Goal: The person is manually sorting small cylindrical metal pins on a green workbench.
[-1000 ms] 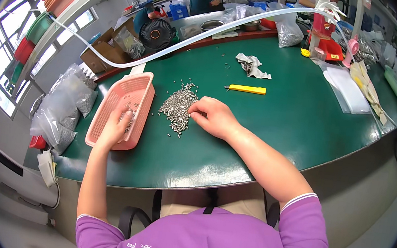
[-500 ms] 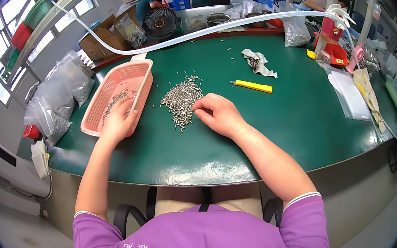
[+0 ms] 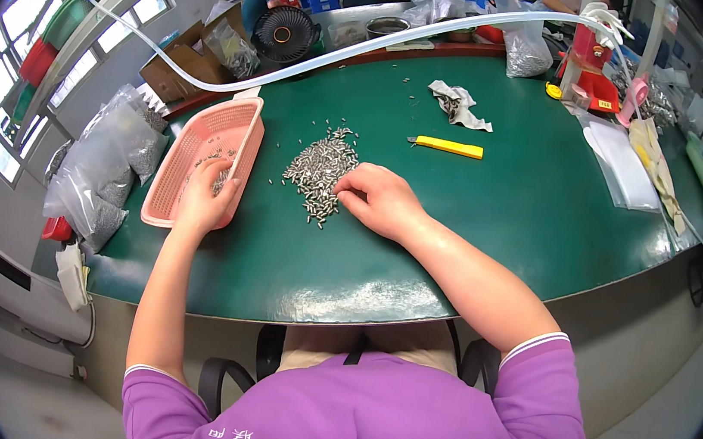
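A heap of small silvery metal pins (image 3: 315, 172) lies on the green table, with a few strays around it. At the heap's right edge is my right hand (image 3: 382, 199), its fingers curled and thumb and forefinger drawn together. Whatever is between those fingertips is too small to make out. To the left stands a pink perforated plastic basket (image 3: 197, 126), with more of the small pins on its bottom. My left hand (image 3: 205, 197) reaches over the basket's near right part, fingers stretched inside and thumb apart, holding nothing that shows. The hand hides some of the pins there.
A yellow utility knife (image 3: 448, 147) and a crumpled white cloth (image 3: 461, 107) lie behind the heap. Clear bags of metal parts (image 3: 105, 178) line the left edge. A pale hose (image 3: 334, 66) arches across the back. White plastic sheets (image 3: 622, 164) rest at right.
My right hand has shifted slightly left at the heap's edge. My left hand and the basket sit a little farther up and left in view, which itself has moved slightly.
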Available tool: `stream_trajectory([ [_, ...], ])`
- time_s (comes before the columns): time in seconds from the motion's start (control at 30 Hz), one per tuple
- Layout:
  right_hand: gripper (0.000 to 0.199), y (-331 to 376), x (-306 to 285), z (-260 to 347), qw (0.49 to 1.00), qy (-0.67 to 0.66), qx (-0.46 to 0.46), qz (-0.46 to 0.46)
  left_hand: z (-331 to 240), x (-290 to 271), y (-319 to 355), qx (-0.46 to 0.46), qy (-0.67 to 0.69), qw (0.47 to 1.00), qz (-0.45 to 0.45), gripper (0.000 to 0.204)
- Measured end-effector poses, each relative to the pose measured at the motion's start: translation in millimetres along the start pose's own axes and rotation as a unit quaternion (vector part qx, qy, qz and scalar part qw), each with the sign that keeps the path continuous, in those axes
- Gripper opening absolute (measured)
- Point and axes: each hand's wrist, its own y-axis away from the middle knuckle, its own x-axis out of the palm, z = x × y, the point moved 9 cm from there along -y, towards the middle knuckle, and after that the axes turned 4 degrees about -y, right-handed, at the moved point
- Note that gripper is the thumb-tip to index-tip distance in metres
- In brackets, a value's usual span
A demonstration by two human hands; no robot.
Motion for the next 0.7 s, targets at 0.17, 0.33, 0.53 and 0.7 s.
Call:
stream_trajectory([
  [0.17,0.011,1.6,-1.5,3.9,1.000,-0.002,-0.015,-0.009,-1.6,-10.1,2.3,0.027,-0.005,0.999,-0.027,0.029],
  [0.33,0.011,3.5,-3.4,-0.7,1.000,0.007,-0.001,-0.006,-66.4,-36.2,20.0,0.193,-0.037,0.966,-0.169,0.027],
  [0.53,0.010,4.4,5.7,-4.4,1.000,0.026,0.004,-0.004,-129.7,-2.7,35.0,0.303,0.063,0.944,-0.113,0.031],
  [0.7,0.015,-23.0,-6.0,-8.4,0.999,0.039,0.021,-0.004,-122.3,27.9,21.9,0.248,0.159,0.953,-0.070,0.030],
])
